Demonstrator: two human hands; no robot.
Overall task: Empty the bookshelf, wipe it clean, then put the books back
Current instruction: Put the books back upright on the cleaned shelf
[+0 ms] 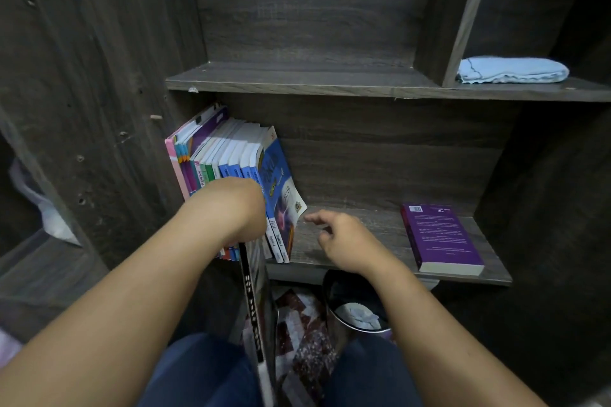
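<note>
Step in hand, by my read: one black-spined book (256, 304) sits half in, half out of the row of books (228, 155) at the left end of the lower shelf (380, 231), its lower part hanging past the shelf edge. Can't tell whether it's coming out or going back. The left hand (241, 208) is over its top end and seems to grip it, fingers hidden behind the wrist. The right hand (344, 241) holds nothing, fingers loosely curled, hovering just beside the blue book (279, 188) that leans at the row's right end.

To do it well: steady that leaning blue book w/ the free hand first, bc it has no support on its right and will prob. topple once its neighbour shifts. Move the black-spined one straight along its own line, no twisting, so the thin spines next to it don't drag. If the row is being emptied, taking several at a time between both hands would be quicker.

Count:
- hands: 2
- upright books in the row: approx a dozen, packed too tight for an exact no.
- black-spined book: 1
- purple book (443, 238): 1, flat on the same shelf, well apart from the row
- folded pale-blue cloth (512, 69): 1, on the upper shelf (297, 79), right compartment
- basin (334, 311): 1, below the shelf, w/ 1 pale rag (362, 315) inside
</note>
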